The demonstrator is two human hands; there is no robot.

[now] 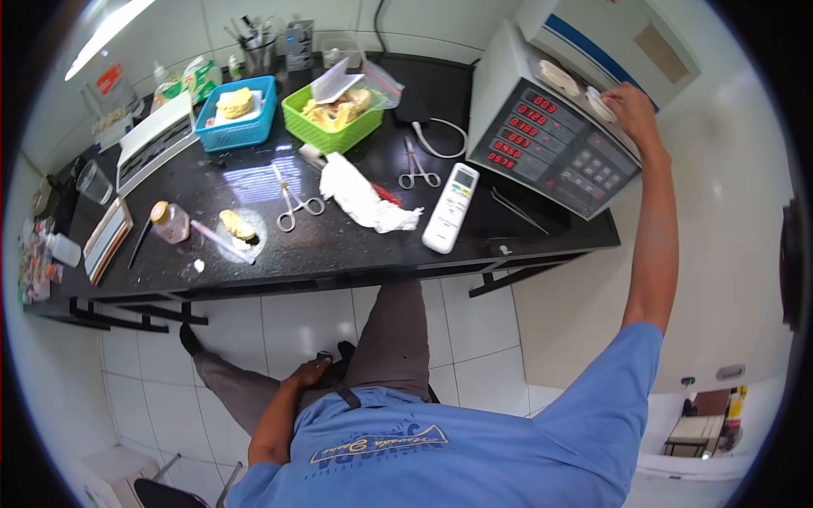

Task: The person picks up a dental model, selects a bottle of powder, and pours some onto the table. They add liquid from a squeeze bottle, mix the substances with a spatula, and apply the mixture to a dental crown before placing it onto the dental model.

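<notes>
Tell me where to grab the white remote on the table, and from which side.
Grip the white remote across its long edges, around its lower half, coming from above and the front of the black table. It lies face up, long and narrow, with its lower end towards that front edge. The crumpled white cloth lies close on its left, so a sideways approach from there looks awkward.

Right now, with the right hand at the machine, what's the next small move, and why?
I'd probably steady the white piece with the right hand before shifting it: that hand is at its edge, at the top of the machine, while the left hand is low, well away.
</notes>
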